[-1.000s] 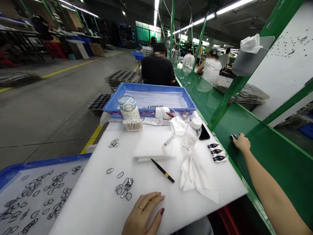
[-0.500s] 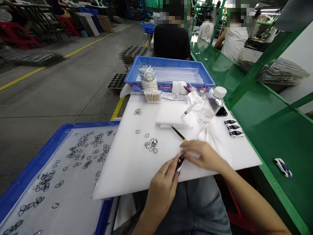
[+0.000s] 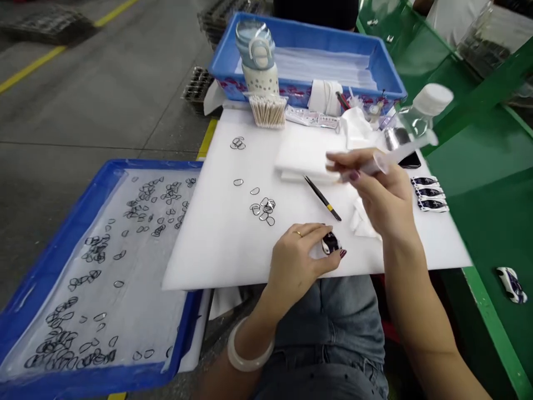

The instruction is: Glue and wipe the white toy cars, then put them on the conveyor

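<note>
Near the front edge of the white foam board, my left hand is closed on a small toy car in dark blue and white. Thumb and fingers grip the car at its ends, covering part of it. My right hand is raised over the board and pinches a clear syringe, whose plunger end points up and right. Tweezers with a yellow band lie between the hands. Left of them are several thin dark rings. A folded white cloth lies behind the tweezers.
On the left is a blue tray with many rings. At the back stand a blue bin, a tumbler, cotton swabs and a clear bottle. Toy cars sit at right; another car is on the green bench.
My right hand has left the toy car and lifted the syringe from the folded cloth. My left hand still holds the car, now lower on the board. The view has tilted down.
</note>
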`<state>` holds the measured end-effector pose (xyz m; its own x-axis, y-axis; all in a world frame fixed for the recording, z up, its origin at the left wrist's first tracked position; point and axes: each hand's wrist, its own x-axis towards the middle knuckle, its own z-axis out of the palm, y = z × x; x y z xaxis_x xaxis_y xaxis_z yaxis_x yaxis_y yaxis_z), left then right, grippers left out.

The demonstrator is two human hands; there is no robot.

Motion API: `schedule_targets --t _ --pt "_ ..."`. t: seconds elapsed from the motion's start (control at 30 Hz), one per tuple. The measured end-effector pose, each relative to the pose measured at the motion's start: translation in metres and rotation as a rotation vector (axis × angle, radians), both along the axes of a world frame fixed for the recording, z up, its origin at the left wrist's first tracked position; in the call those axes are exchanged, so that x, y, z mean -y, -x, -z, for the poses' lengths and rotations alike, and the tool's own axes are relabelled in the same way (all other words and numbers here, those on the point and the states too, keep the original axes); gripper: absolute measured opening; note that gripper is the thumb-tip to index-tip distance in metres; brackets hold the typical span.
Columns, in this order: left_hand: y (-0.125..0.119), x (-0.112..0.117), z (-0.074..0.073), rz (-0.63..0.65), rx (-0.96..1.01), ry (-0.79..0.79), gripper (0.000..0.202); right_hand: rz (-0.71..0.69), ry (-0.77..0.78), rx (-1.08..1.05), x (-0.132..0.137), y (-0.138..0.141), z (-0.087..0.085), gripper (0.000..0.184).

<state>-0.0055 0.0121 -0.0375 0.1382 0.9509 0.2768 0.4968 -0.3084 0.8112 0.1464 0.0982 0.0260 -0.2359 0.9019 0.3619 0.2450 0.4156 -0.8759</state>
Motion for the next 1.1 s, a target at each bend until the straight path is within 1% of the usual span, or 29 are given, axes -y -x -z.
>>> schedule_targets --t 0.1,0.17,0.23,0.3,0.4,0.5,0.57,0.63,0.83,1.0,1.1 --pt "-0.007 -0.004 -0.002 -0.074 0.051 0.039 0.025 -0.095 0.055 -0.068 0.038 0.002 -0.003 0.040" --pt "-0.009 -0.005 -0.003 -0.095 0.058 0.048 0.021 -0.159 0.083 -0.083 0.049 0.001 -0.001 0.052" --pt "-0.009 -0.006 -0.003 -0.094 0.055 0.059 0.018 -0.169 0.126 -0.098 0.051 -0.001 0.004 0.061" --pt "-0.008 -0.006 -0.002 -0.089 0.057 0.063 0.019 -0.138 0.180 -0.167 0.049 -0.002 0.008 0.067" --pt "-0.006 -0.005 -0.001 -0.089 0.062 0.061 0.021 -0.146 0.266 -0.393 0.047 0.001 0.011 0.068" --pt "-0.007 -0.005 0.000 -0.092 0.072 0.047 0.025 -0.226 0.370 -0.629 0.047 0.007 0.009 0.067" --pt "-0.007 -0.005 0.001 -0.097 0.075 0.031 0.029 -0.261 0.402 -0.722 0.047 0.010 0.008 0.066" --pt "-0.008 -0.005 0.002 -0.104 0.072 0.017 0.031 -0.264 0.413 -0.734 0.047 0.011 0.006 0.065" --pt "-0.008 -0.005 0.002 -0.096 0.065 0.003 0.032 -0.268 0.487 -0.610 0.046 0.007 -0.002 0.068" --pt "-0.008 -0.005 0.002 -0.101 0.058 -0.002 0.031 -0.238 0.457 -0.569 0.048 0.007 -0.001 0.067" --pt "-0.008 -0.005 0.003 -0.101 0.055 -0.006 0.031 -0.190 0.435 -0.564 0.050 0.008 0.000 0.067"
